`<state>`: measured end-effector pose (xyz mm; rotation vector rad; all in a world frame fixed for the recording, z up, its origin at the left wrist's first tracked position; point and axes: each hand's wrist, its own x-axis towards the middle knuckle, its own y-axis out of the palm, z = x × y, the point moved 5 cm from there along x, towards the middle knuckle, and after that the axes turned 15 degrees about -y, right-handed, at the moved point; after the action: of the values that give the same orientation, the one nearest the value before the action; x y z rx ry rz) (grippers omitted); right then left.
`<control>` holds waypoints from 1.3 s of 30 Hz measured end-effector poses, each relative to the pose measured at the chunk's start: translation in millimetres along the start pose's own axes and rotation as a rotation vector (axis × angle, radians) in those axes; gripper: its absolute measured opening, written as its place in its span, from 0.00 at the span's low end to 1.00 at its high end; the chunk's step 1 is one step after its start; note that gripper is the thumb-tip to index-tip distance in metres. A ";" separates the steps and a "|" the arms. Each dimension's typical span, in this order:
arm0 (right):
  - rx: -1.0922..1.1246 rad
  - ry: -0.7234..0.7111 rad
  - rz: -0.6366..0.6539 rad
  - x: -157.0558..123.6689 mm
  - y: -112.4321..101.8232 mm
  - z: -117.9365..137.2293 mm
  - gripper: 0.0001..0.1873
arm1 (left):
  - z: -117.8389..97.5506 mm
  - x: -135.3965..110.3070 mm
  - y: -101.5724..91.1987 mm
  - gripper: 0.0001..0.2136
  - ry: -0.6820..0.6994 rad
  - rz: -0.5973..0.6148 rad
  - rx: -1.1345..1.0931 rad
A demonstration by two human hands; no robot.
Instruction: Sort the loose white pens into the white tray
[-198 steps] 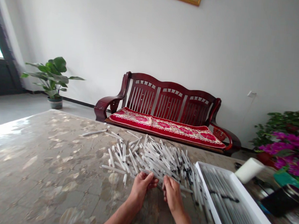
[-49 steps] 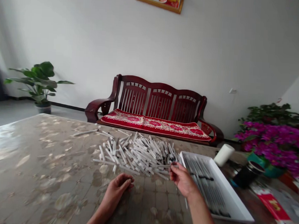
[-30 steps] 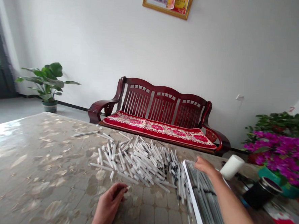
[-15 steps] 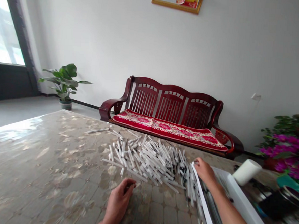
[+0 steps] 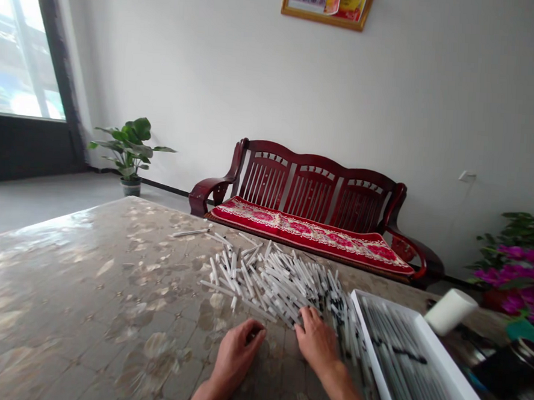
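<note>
While the right hand reaches palm down to the near edge of the pile, its fingertips touch the white, pen-like sticks there; from where I stand I cannot tell whether that grip has closed on any of them. Nearer the person, just to the left of it, the left hand hovers low over or rests on the patterned tabletop, its fingers curled toward the thumb, and whether this grip has anything tucked inside I cannot see either.

The sticks lie in a loose heap beyond both hands, pointing every which way, many with dark parts showing on the right side, where they spread close to the white box. In that box, slender grey, clear-looking sticks lie side by side in rows, crossed by a dark band. Past its far right side a white roll lies near a black cup, and a red-covered wooden settee stands behind the tabletop.
</note>
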<state>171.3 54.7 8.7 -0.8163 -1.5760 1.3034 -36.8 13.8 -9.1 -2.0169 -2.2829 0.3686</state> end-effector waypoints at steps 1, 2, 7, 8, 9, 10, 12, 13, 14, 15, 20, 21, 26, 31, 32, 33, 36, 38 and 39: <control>-0.021 -0.012 0.008 0.4 -0.1 -0.2 0.06 | -0.7 -0.3 1.0 0.12 0.006 0.011 0.006; -0.037 -0.023 0.013 0.4 -0.2 -0.4 0.05 | -1.2 -0.6 2.1 0.11 0.010 0.022 0.017; 0.018 -0.033 -0.012 -5.8 -1.5 -4.5 0.08 | -1.1 -0.3 4.4 0.10 0.016 0.034 0.085; 0.063 -0.023 -0.032 -8.2 -1.9 -5.2 0.08 | -0.6 0.3 4.8 0.09 0.011 0.035 0.096; 0.121 -0.012 -0.061 -11.1 -2.2 -5.2 0.08 | 0.4 1.1 5.4 0.09 0.004 0.038 0.104; 0.193 -0.006 -0.098 -14.2 -2.5 -3.9 0.08 | 1.9 2.1 6.0 0.08 -0.006 0.042 0.103; 0.368 -0.010 -0.181 -20.8 -2.4 3.3 0.08 | 5.7 4.7 6.8 0.08 -0.025 0.043 0.065; 0.454 -0.023 -0.212 -23.9 -1.9 9.4 0.08 | 7.7 6.0 7.2 0.09 -0.030 0.046 0.030; 0.525 -0.037 -0.233 -26.6 -1.2 16.7 0.08 | 9.5 7.2 7.8 0.11 -0.030 0.056 -0.010; 0.575 -0.049 -0.242 -28.9 -0.6 24.5 0.07 | 10.7 8.1 8.7 0.13 -0.027 0.075 -0.050; 0.674 -0.106 -0.221 -29.3 -0.8 52.3 0.06 | 7.7 9.4 10.0 0.14 -0.034 0.172 -0.228; 0.705 -0.112 -0.218 -27.4 -0.9 51.9 0.07 | 6.5 9.5 8.8 0.16 -0.051 0.164 -0.258; 0.707 -0.007 -0.302 -16.2 -1.7 15.5 0.09 | 3.8 10.9 3.9 0.21 -0.133 0.092 -0.413; 0.405 -0.075 -0.171 -0.6 -1.7 -0.6 0.11 | 5.3 13.7 0.9 0.22 -0.172 0.036 -0.529; 0.335 -0.065 -0.138 2.9 -1.7 0.0 0.10 | 5.9 14.1 -0.1 0.22 -0.188 0.035 -0.559; 0.269 -0.049 -0.103 6.5 -1.6 1.5 0.09 | 6.8 14.5 -1.2 0.22 -0.208 0.035 -0.594; 0.120 -0.004 0.006 16.5 -0.7 7.7 0.08 | 9.8 14.4 -4.1 0.21 -0.275 0.036 -0.699; 0.071 0.002 0.057 20.8 -0.6 10.7 0.08 | 11.1 13.7 -4.7 0.21 -0.291 0.037 -0.741; 0.057 0.004 0.067 21.7 -1.1 11.0 0.09 | 11.5 13.5 -4.5 0.21 -0.288 0.039 -0.755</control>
<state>153.2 69.9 14.4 -0.8417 -1.5123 1.3877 -45.4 25.1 -20.6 -2.4464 -2.8685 -0.2780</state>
